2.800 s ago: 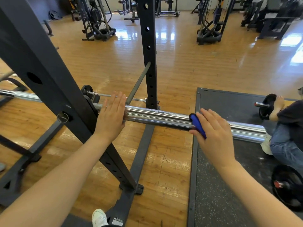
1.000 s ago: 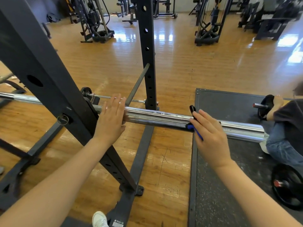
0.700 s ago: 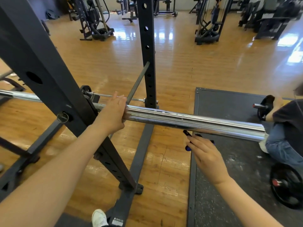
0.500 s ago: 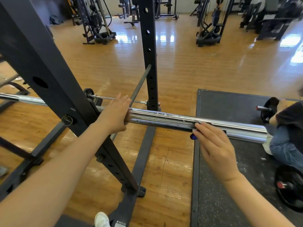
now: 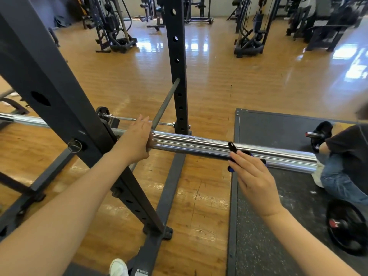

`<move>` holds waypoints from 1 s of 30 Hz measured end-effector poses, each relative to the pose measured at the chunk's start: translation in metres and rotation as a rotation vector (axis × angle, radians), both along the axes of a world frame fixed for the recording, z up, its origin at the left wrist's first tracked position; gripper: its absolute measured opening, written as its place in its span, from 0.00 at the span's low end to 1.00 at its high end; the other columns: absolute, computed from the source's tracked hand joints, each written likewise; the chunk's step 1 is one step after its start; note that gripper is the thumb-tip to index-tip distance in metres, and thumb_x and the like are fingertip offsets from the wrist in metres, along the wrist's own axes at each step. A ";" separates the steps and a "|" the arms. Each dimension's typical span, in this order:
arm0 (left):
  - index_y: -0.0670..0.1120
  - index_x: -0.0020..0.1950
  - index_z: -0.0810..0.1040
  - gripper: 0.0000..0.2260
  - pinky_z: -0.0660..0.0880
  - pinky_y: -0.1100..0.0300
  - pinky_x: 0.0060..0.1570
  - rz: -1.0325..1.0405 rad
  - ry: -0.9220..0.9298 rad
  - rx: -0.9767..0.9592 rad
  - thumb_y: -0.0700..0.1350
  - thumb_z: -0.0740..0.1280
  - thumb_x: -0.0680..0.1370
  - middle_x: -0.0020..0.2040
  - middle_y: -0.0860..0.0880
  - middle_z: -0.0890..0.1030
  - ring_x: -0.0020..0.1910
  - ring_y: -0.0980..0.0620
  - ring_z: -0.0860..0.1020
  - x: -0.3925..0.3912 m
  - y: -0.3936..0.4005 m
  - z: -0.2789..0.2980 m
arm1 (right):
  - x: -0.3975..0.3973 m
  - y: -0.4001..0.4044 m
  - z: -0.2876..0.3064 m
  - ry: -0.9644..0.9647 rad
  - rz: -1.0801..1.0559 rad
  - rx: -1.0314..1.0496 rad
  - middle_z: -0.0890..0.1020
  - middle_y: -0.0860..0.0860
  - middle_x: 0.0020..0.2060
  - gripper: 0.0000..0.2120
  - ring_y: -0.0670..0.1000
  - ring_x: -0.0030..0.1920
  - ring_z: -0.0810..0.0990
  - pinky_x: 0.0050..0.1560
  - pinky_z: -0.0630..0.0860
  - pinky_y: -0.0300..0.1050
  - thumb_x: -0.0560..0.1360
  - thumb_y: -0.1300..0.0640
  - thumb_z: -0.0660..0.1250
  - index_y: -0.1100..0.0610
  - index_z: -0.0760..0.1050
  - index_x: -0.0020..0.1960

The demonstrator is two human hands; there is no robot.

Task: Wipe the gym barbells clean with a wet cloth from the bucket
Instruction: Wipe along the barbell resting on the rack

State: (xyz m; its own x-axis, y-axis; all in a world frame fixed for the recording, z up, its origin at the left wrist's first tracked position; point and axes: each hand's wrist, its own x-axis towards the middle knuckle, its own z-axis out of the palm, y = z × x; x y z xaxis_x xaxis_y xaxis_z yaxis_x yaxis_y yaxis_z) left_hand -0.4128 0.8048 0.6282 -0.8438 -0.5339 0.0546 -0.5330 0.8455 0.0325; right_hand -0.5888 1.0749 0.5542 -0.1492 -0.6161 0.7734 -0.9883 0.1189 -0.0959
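Observation:
The chrome barbell [image 5: 199,145] lies across a black rack, its thick sleeve pointing right. My left hand [image 5: 135,142] grips the bar at the inner end of the sleeve, beside the rack's slanted post. My right hand [image 5: 253,180] holds a blue and black collar clamp [image 5: 232,148] against the near side of the sleeve, about two thirds along it. The clamp's black tip stands up over the sleeve. No cloth or bucket is in view.
The slanted rack post [image 5: 59,108] and the rear upright [image 5: 177,66] stand close to my left arm. A black rubber mat [image 5: 278,128] lies at the right. A person [image 5: 348,156] crouches there by a small barbell. A weight plate [image 5: 346,228] lies on the mat.
My right hand dropped below the sleeve with the clamp, then came back up and set it against the sleeve again. My left hand stayed on the bar.

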 end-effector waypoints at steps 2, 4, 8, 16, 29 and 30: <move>0.42 0.66 0.65 0.30 0.55 0.57 0.71 -0.008 -0.041 0.101 0.40 0.75 0.68 0.69 0.44 0.66 0.74 0.46 0.56 -0.004 -0.001 0.013 | 0.001 0.001 0.000 -0.002 0.004 -0.010 0.81 0.58 0.56 0.14 0.54 0.61 0.73 0.70 0.62 0.42 0.79 0.63 0.58 0.65 0.80 0.54; 0.43 0.60 0.68 0.26 0.62 0.57 0.66 -0.004 -0.071 0.136 0.39 0.76 0.66 0.60 0.47 0.71 0.67 0.48 0.65 -0.006 -0.001 0.020 | 0.003 0.002 -0.004 0.007 0.003 0.007 0.81 0.58 0.55 0.13 0.54 0.61 0.73 0.70 0.62 0.41 0.76 0.64 0.59 0.65 0.80 0.53; 0.42 0.68 0.64 0.34 0.61 0.54 0.67 -0.001 -0.057 0.085 0.40 0.76 0.67 0.69 0.45 0.66 0.71 0.44 0.60 -0.006 0.002 0.016 | 0.007 0.008 -0.002 0.012 0.036 0.016 0.82 0.59 0.53 0.12 0.54 0.59 0.74 0.68 0.64 0.42 0.74 0.66 0.61 0.66 0.80 0.53; 0.36 0.73 0.59 0.46 0.55 0.44 0.70 0.023 0.171 -0.230 0.41 0.80 0.62 0.73 0.37 0.63 0.73 0.39 0.60 0.018 0.012 -0.029 | -0.014 -0.012 0.029 -0.138 -0.113 -0.074 0.80 0.60 0.56 0.15 0.55 0.59 0.75 0.65 0.69 0.47 0.75 0.63 0.60 0.66 0.78 0.58; 0.39 0.73 0.61 0.36 0.47 0.57 0.72 -0.035 0.156 0.067 0.38 0.74 0.69 0.74 0.43 0.60 0.76 0.46 0.50 0.006 -0.009 -0.014 | -0.016 0.017 0.029 -0.287 -0.252 -0.144 0.78 0.59 0.58 0.16 0.57 0.61 0.75 0.68 0.65 0.41 0.77 0.61 0.58 0.67 0.77 0.58; 0.39 0.72 0.62 0.35 0.50 0.55 0.73 -0.033 0.152 0.076 0.38 0.74 0.69 0.73 0.43 0.62 0.76 0.46 0.52 0.006 -0.010 -0.014 | -0.021 0.013 0.033 -0.324 -0.296 -0.141 0.79 0.61 0.57 0.17 0.59 0.60 0.76 0.67 0.66 0.43 0.77 0.60 0.57 0.67 0.78 0.58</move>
State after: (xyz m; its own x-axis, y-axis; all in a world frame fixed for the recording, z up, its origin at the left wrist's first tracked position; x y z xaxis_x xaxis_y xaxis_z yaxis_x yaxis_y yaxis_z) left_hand -0.4070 0.7943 0.6143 -0.8463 -0.5132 0.1429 -0.4887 0.8546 0.1753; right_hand -0.6100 1.0883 0.5873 -0.5507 -0.4025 0.7313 -0.8303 0.3547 -0.4300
